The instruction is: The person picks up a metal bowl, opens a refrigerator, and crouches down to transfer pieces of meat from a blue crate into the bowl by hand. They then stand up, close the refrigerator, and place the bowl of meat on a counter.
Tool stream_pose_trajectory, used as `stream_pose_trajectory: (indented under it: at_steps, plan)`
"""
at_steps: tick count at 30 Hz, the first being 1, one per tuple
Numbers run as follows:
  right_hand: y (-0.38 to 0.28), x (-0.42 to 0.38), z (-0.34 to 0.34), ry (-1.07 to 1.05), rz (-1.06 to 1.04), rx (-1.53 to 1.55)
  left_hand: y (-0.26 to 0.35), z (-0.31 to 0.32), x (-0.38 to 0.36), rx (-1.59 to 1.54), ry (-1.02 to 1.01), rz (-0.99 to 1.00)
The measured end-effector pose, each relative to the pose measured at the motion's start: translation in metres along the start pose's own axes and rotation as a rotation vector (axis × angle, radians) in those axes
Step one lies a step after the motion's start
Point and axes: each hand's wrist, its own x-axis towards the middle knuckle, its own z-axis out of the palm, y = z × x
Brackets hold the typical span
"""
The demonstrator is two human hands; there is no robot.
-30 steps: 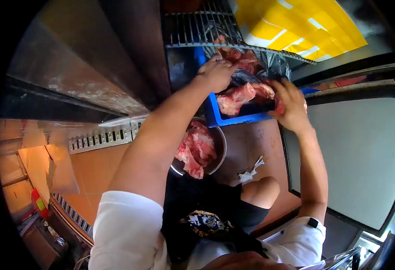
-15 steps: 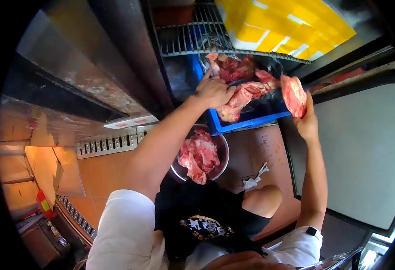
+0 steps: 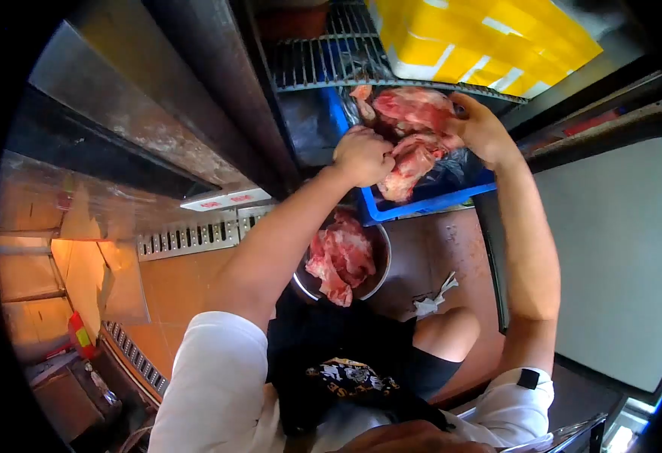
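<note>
A blue crate lined with dark plastic holds several raw meat pieces. My right hand is closed on the right end of a large red meat piece at the back of the crate. My left hand reaches over the crate's left side, its fingers curled against a paler, fatty meat piece in front; its fingertips are partly hidden. Below the crate, a metal bowl on the floor contains more raw meat.
Above the crate is a wire rack bearing a yellow-taped box. An open white-lined door stands at right. Crumpled white scraps lie on the tiled floor. A metal drain grate is at left.
My right hand has carried its meat piece leftward from the crate's right edge to the back of the crate. My left hand's fingers have curled in from a spread position.
</note>
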Motion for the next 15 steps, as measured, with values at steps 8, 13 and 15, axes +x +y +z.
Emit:
stream_pose_trajectory:
  at_steps: [8, 13, 15]
  plan:
    - [0.014, 0.002, 0.057, -0.174, -0.218, 0.338, 0.013, -0.002, 0.000, -0.141, -0.113, -0.114]
    - [0.068, 0.080, 0.013, -0.230, -0.121, -0.011, 0.036, -0.013, -0.002, -0.035, -0.110, -0.350]
    - [0.113, 0.113, -0.006, -0.303, -0.058, -0.138, 0.041, -0.013, 0.001, -0.025, -0.053, -0.366]
